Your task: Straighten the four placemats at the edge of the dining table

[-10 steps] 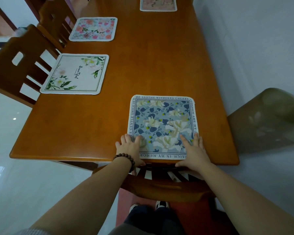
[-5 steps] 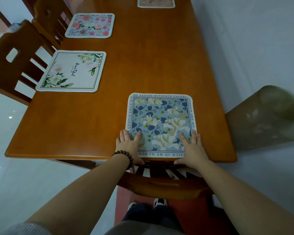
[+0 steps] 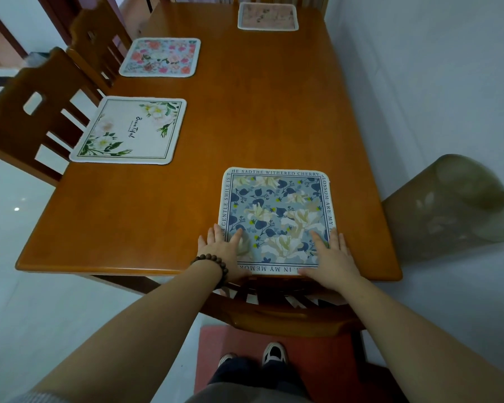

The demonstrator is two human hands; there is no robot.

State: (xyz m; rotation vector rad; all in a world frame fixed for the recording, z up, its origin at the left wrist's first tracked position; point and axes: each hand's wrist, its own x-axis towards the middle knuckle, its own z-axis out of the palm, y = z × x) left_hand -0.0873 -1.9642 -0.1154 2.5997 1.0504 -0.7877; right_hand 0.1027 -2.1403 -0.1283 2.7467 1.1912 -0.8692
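Placemats, four in all, lie on the wooden counter (image 3: 245, 117). The blue floral placemat (image 3: 277, 219) sits at the near edge, its front border flush with the rim and its sides roughly square to it. My left hand (image 3: 223, 251) and right hand (image 3: 332, 257) rest flat on its two near corners, fingers (image 3: 317, 238) spread and pressing down, gripping nothing. I judge this mat to be in the final squaring step.

The white "Beautiful" placemat (image 3: 128, 130) lies along the left edge by a chair (image 3: 26, 117) and looks slightly skewed to that edge. The pink floral placemat (image 3: 160, 57) lies farther along the same side, and a pale pink placemat (image 3: 268, 16) at the far end. The next move, in my judgement, calls for lifting both palms and reaching left to the white mat.

Compared with half a second ago, hands and blue mat hold the same position; only the view has shifted slightly.
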